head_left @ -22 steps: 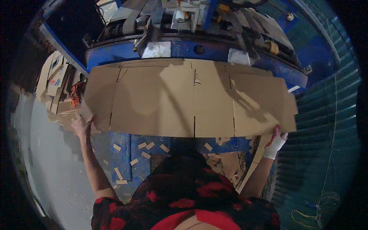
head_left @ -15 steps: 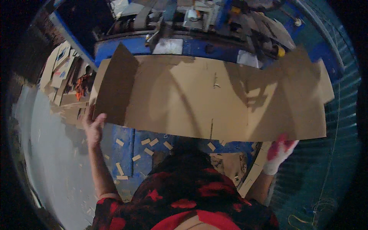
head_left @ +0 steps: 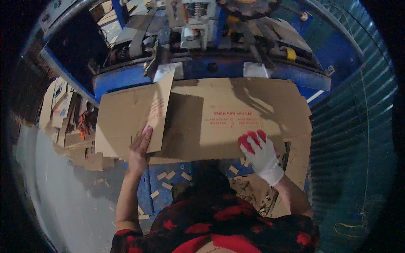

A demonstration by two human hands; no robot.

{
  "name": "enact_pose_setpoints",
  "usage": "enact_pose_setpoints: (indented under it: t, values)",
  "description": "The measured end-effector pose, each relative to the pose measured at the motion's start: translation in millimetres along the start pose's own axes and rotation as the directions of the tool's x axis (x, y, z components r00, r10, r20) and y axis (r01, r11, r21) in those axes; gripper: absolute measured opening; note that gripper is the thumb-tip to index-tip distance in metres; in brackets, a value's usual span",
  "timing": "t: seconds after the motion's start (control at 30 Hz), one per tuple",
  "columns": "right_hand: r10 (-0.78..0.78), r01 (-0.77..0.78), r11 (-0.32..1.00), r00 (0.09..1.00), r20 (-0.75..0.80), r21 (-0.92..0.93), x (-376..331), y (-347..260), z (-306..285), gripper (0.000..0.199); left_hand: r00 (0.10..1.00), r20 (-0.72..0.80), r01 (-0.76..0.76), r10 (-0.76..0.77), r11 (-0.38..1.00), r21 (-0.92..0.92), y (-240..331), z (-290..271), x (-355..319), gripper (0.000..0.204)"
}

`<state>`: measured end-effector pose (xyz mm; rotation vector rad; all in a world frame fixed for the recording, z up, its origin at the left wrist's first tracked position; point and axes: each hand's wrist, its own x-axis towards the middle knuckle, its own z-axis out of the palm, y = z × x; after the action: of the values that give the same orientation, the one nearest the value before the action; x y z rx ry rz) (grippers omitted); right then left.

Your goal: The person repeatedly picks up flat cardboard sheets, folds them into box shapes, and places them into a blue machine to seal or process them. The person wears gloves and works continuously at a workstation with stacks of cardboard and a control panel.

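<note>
A brown cardboard box blank (head_left: 185, 126) spans the space before me, with red print on its middle panel. Its left part is folded over as a raised flap (head_left: 162, 111). My bare left hand (head_left: 141, 143) holds this flap by its near edge, fingers on the face. My right hand (head_left: 259, 154), in a white glove with red-coated fingertips, rests on the near right part of the printed panel. Its fingers are slightly bent and apart, with nothing between them.
Beyond the cardboard stands a blue machine (head_left: 211, 69) with metal guides and a dark wheel (head_left: 249, 6). Stacked cardboard (head_left: 59, 109) lies at the left. Small cardboard offcuts (head_left: 166, 185) are scattered below. A green corrugated wall (head_left: 354, 139) rises at the right.
The blank has turned over, so its printed side now shows, and the left flap is folded inward. Both hands have moved inward; the gloved hand went from the near edge onto the panel.
</note>
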<state>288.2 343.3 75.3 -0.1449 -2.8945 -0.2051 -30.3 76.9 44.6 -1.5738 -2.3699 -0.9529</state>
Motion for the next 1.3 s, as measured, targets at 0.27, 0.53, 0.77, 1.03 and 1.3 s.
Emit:
enact_pose_setpoints:
  t: [0.27,0.53,0.77,1.03,1.3]
  values:
    - [0.009,-0.046,0.973,0.987,-0.162,-0.227,55.5,96.8,49.6,0.051,0.991,-0.092,-0.100,0.100,0.995,0.001,-8.7,52.6,99.1,0.054]
    - [0.011,-0.032,0.983,0.993,-0.114,-0.182,118.7,166.9,93.1,0.055,0.986,-0.088,-0.134,0.139,0.989,0.067,-59.9,95.0,180.1,0.053]
    - [0.218,-0.235,0.940,0.972,-0.092,-0.246,223.3,230.8,106.5,0.059,0.987,-0.110,0.155,-0.121,0.902,0.404,-99.8,139.0,309.4,0.050]
    - [0.419,-0.443,0.861,0.897,-0.144,-0.251,226.9,236.8,112.2,0.055,0.985,-0.068,0.171,-0.157,0.924,0.343,-72.0,135.1,295.2,0.063]
    - [0.580,-0.552,0.811,0.800,-0.152,0.193,205.0,234.5,121.3,0.050,0.989,0.017,0.139,-0.146,0.968,0.210,-75.8,118.5,287.2,0.058]
